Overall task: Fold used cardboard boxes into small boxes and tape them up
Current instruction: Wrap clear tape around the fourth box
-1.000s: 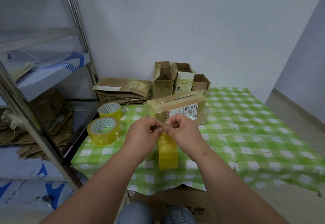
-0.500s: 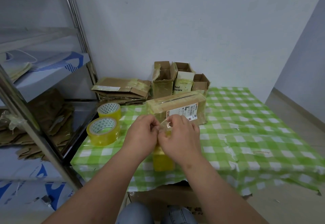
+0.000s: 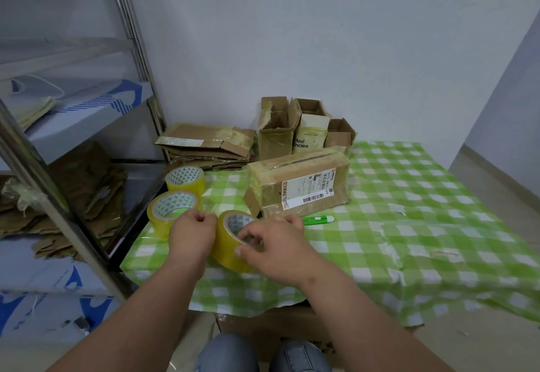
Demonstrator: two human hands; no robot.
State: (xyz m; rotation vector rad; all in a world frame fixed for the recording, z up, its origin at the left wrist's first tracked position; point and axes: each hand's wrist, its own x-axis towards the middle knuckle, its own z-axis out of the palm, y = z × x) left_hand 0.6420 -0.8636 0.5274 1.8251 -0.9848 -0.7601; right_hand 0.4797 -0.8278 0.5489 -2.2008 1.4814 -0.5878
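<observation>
Two hands meet at one tilted roll of yellow tape (image 3: 230,243) at the desk's (image 3: 409,243) near edge: the right hand (image 3: 274,247) curls its fingers round the roll's rim and core, the left hand (image 3: 191,235) is fisted against its side, pinching something too small to tell. Left of that roll lie two more tape rolls (image 3: 171,209). Behind it a green pen (image 3: 317,219), then one taped cardboard box (image 3: 298,186) with a barcode label reading "166". Beyond stand three open cartons (image 3: 304,129), one printed "And ...ncare", beside flattened cardboard (image 3: 207,146).

Bare forearms, no sleeves; blue denim jeans (image 3: 228,352) cover the knees.
</observation>
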